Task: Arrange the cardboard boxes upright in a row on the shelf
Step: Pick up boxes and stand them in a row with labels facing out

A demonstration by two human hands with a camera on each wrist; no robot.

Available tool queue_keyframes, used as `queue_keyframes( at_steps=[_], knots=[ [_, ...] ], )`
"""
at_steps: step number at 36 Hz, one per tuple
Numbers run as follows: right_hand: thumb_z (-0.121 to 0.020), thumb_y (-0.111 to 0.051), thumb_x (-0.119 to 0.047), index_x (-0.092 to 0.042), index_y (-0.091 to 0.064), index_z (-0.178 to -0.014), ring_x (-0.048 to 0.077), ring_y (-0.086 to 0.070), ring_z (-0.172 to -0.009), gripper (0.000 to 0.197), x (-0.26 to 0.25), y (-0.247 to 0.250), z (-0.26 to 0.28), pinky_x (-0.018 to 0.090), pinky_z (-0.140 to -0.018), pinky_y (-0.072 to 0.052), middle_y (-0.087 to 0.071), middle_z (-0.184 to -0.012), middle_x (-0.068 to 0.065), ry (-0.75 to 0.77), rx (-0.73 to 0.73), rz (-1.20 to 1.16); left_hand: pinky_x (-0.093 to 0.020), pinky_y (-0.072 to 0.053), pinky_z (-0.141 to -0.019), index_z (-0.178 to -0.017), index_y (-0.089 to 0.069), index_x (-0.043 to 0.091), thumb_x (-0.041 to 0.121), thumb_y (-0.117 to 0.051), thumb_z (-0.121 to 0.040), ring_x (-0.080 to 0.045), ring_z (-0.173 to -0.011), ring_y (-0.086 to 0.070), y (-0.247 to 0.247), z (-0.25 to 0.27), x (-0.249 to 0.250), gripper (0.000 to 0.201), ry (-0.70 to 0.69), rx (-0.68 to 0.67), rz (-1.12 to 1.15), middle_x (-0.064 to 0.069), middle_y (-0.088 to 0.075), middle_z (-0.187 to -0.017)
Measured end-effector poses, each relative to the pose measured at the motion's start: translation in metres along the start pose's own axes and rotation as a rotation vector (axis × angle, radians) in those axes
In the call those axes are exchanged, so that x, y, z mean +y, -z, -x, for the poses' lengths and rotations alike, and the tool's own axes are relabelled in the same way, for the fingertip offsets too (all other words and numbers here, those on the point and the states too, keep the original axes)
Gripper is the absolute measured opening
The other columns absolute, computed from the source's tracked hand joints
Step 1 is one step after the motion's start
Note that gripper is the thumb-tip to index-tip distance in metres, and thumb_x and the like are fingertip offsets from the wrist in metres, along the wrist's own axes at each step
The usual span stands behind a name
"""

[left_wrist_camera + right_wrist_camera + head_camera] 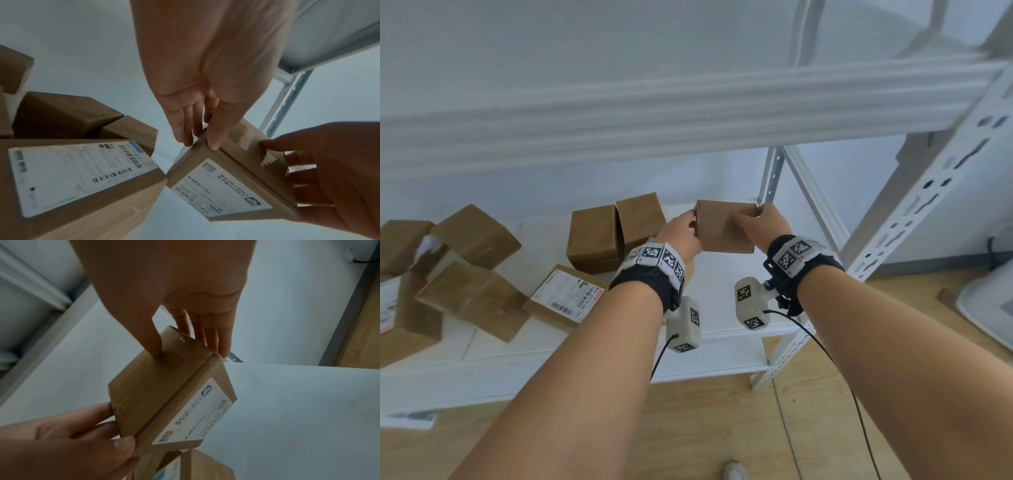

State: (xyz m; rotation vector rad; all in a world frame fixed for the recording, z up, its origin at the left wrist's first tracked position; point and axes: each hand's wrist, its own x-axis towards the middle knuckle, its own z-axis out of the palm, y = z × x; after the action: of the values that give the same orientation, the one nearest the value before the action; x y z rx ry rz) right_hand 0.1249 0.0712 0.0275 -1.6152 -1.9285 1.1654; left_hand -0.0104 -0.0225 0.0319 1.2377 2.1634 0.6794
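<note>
Spanning the whole head view, the white metal shelf (726,301) carries every carton on its lower board, with a slotted upright post (928,192) closing off the right end. Across the left half lies a loose heap of cardboard boxes (469,274), tipped and leaning on each other, one flat box (565,296) showing its shipping label upward; these look like work not yet done. Nearer the middle, two standing boxes (616,233) sit close together, which I read as the start of the row. Just to their right, raised a little above the bare board, is the held box (724,226), gripped at opposite ends so it can be kept square and upright as it goes down. The left hand (681,233) pinches its left end, thumb on one face and fingers wrapped behind; the right hand (763,222) does the same at the right end, thumb pressed on the brown face and fingers curled over the far edge. Its label faces downward toward the wrist cameras. My judgement: it is meant for the open stretch beside the standing pair.
</note>
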Motion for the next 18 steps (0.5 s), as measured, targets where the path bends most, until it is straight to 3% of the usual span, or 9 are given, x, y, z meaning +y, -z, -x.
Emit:
queue_keyframes(
  at_steps=[2,4,7,9,12,14,16,18],
  knots=[
    [-0.086,-0.058,-0.039,-0.008,-0.051,-0.119,0.023,-0.059,-0.092,0.046,-0.004,0.004,0.008,0.034,-0.074,-0.049,-0.060,-0.103,0.006,0.007,0.021,-0.026,-0.036,-0.050,-0.097,-0.138,-0.051,0.021,0.000,-0.061,-0.080,-0.022,-0.118,-0.058,0.007,0.008,0.000,0.062,-0.018,0.005,0.047,0.000,-0.059,-0.133],
    [-0.086,-0.059,-0.041,-0.010,-0.050,-0.113,0.022,-0.059,-0.092,0.043,-0.008,0.006,0.015,0.039,-0.082,-0.054,-0.059,-0.103,0.004,0.006,0.016,-0.086,-0.028,-0.048,-0.091,-0.132,-0.057,0.018,-0.003,-0.063,-0.078,-0.019,-0.120,-0.056,0.015,0.016,-0.001,0.058,-0.047,0.015,0.082,0.002,-0.060,-0.132],
    [-0.087,-0.059,-0.042,-0.011,-0.049,-0.125,0.021,-0.059,-0.095,0.050,-0.013,0.011,0.028,0.043,-0.089,-0.055,-0.058,-0.112,0.004,-0.007,-0.024,-0.167,-0.023,-0.046,-0.087,-0.126,-0.062,0.014,0.000,-0.060,-0.084,-0.017,-0.120,-0.056,0.026,0.028,0.002,0.044,-0.072,0.051,0.148,0.002,-0.061,-0.130],
    [-0.087,-0.061,-0.041,-0.013,-0.048,-0.129,0.021,-0.059,-0.100,0.052,-0.015,0.013,0.036,0.042,-0.091,-0.053,-0.059,-0.114,0.003,-0.023,-0.054,-0.221,-0.027,-0.046,-0.094,-0.126,-0.062,0.014,0.013,-0.057,-0.091,-0.017,-0.120,-0.057,0.034,0.037,0.005,0.035,-0.086,0.070,0.164,0.001,-0.062,-0.129],
    [-0.086,-0.065,-0.043,-0.012,-0.049,-0.127,0.024,-0.060,-0.107,0.054,-0.019,0.013,0.046,0.043,-0.094,-0.050,-0.064,-0.114,0.007,-0.030,-0.081,-0.285,-0.026,-0.044,-0.089,-0.129,-0.058,0.013,0.025,-0.051,-0.098,-0.019,-0.115,-0.059,0.044,0.045,0.008,0.034,-0.076,0.086,0.201,0.001,-0.062,-0.127],
    [-0.084,-0.066,-0.045,-0.013,-0.049,-0.127,0.023,-0.060,-0.106,0.056,-0.021,0.011,0.053,0.043,-0.094,-0.050,-0.065,-0.112,0.007,-0.037,-0.075,-0.290,-0.026,-0.043,-0.093,-0.135,-0.054,0.014,0.030,-0.050,-0.099,-0.019,-0.118,-0.057,0.049,0.049,0.007,0.040,-0.053,0.102,0.229,0.002,-0.059,-0.130],
    [-0.082,-0.068,-0.046,-0.014,-0.048,-0.128,0.022,-0.060,-0.106,0.059,-0.023,0.010,0.058,0.043,-0.094,-0.049,-0.065,-0.113,0.006,-0.047,-0.086,-0.315,-0.033,-0.046,-0.101,-0.136,-0.054,0.016,0.034,-0.051,-0.097,-0.021,-0.118,-0.059,0.050,0.051,0.003,0.043,-0.035,0.100,0.238,0.001,-0.061,-0.130],
    [-0.081,-0.071,-0.042,-0.015,-0.048,-0.129,0.021,-0.060,-0.107,0.060,-0.023,0.008,0.063,0.044,-0.095,-0.048,-0.065,-0.114,0.006,-0.051,-0.116,-0.340,-0.040,-0.050,-0.100,-0.134,-0.055,0.015,0.035,-0.052,-0.096,-0.023,-0.111,-0.063,0.050,0.054,-0.001,0.043,-0.010,0.076,0.272,-0.002,-0.065,-0.124]
  ],
)
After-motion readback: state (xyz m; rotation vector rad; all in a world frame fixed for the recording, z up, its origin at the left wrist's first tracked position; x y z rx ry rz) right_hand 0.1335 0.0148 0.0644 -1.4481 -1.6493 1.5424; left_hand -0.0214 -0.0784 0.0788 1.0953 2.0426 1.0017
